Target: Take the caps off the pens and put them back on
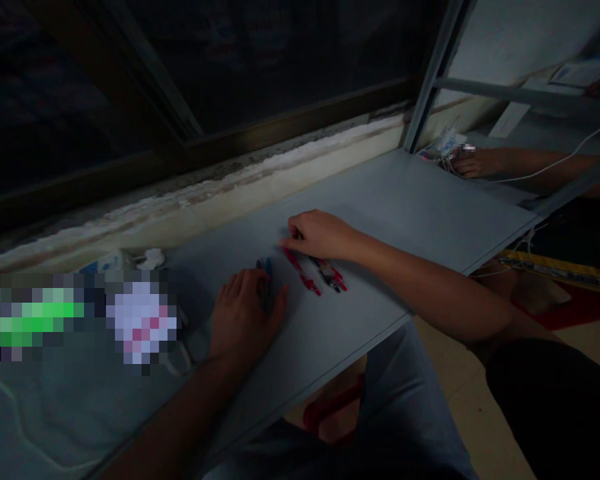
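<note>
From my remote seat the view is dim. A dark window (180, 67) fills the top of the frame, above a sill (190, 213) crusted with flaking paint. Below it, a long grey table (405, 200) runs along the wall and meets a metal upright (433, 73) at the far end. Past its edge I see a tiled floor (480, 380), the person's trousered knee (405, 393) and a red slipper (330, 407).

At upper right, an arm (540, 167) reaches to a white bundle (445, 147), with a white cable (585, 137) nearby; I cannot tell whether this is a co-worker or a reflection. At the table's near end sit two pixelated objects, one green (30, 327), one pink and white (140, 327), too blurred to name, beside a crumpled white tissue (153, 259).

The left hand (245, 317) lies flat on the table, its fingers (263, 293) partly over a blue pen (266, 270). I cannot tell whether they grip it. The right hand (323, 233) is curled, its fingertips (286, 232) just above a red pen (300, 273), with no clear hold. A red-and-black pen (331, 275) lies just beside the red pen.
</note>
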